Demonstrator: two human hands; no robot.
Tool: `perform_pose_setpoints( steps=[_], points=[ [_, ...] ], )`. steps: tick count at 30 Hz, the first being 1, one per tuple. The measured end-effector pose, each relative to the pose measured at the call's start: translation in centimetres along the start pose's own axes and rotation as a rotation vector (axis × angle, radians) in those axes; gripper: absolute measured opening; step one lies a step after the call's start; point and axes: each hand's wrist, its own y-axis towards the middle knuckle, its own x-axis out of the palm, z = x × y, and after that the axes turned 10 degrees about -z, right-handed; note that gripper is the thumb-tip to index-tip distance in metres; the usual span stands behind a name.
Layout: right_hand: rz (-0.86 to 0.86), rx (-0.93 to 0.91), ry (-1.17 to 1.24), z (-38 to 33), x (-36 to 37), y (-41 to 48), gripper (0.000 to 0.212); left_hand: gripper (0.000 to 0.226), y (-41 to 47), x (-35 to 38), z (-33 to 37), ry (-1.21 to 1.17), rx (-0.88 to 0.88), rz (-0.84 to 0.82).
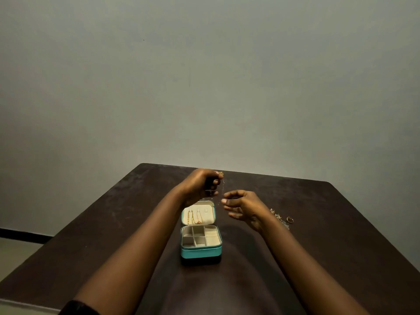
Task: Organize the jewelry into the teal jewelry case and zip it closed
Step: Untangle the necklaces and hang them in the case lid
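— Where's the teal jewelry case (201,252)?

— In the middle of the dark table (318,246), between the two forearms. It stands open, with its lid (210,214) tipped up on the far side.

— What does it look like?

— It's a small box with rounded corners. The outer wall is teal above a darker bottom band, and the lining is cream. The base is split into several small square cells on the left and a longer section on the right. Two gold chains (193,217) hang side by side down the inside of the lid.

— And the hands?

— The left hand (200,183) is raised above the lid, its fingertips pinched on the top of a thin chain (223,182) that dangles from them. The right hand (244,206) sits lower and to the right, fingers loosely spread and curled. Its fingertips are close to the chain's lower end, but the chain is so fine I can't tell whether they touch.

— Anything else?

— A small heap of loose jewelry (278,217) and a ring (290,220) lie on the table just beyond the right wrist.
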Motion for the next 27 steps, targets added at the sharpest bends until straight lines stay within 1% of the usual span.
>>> perform_pose_setpoints(
  steps=[3, 5, 7, 9, 13, 17, 20, 24, 27],
  points=[
    [-0.004, -0.109, -0.01, -0.4, 0.4, 0.1, 0.026, 0.022, 0.3, 0.0, 0.8, 0.232, -0.051, -0.016],
    [-0.018, -0.208, -0.001, -0.8, 0.8, 0.1, 0.029, 0.017, 0.5, 0.0, 1.3, 0.344, -0.089, -0.03],
    [-0.023, -0.281, -0.008, -1.1, 1.1, 0.3, 0.027, 0.013, 0.5, -0.2, 1.6, 0.394, -0.122, -0.023],
    [-0.012, -0.3, -0.025, -1.3, 1.4, 0.5, 0.024, 0.014, 0.5, -0.4, 1.7, 0.412, -0.134, -0.021],
    [0.026, -0.262, -0.024, -1.1, 1.6, 0.9, 0.018, 0.02, 0.4, -1.1, 1.5, 0.44, -0.153, -0.011],
    [0.094, -0.198, 0.039, -1.0, 1.6, 1.2, 0.016, 0.019, 0.1, -2.3, 0.9, 0.493, -0.224, -0.035],
    [0.134, -0.126, 0.113, -0.7, 1.4, 1.6, 0.018, 0.019, 0.0, -3.3, 0.5, 0.44, -0.279, -0.061],
    [0.132, -0.072, 0.108, 0.1, 1.3, 1.7, 0.016, 0.019, 0.2, -4.0, -0.4, 0.271, -0.217, -0.099],
    [0.094, -0.059, 0.059, 0.4, 1.5, 1.7, 0.014, 0.02, 0.5, -3.9, -1.0, 0.25, -0.166, -0.063]
  ],
)
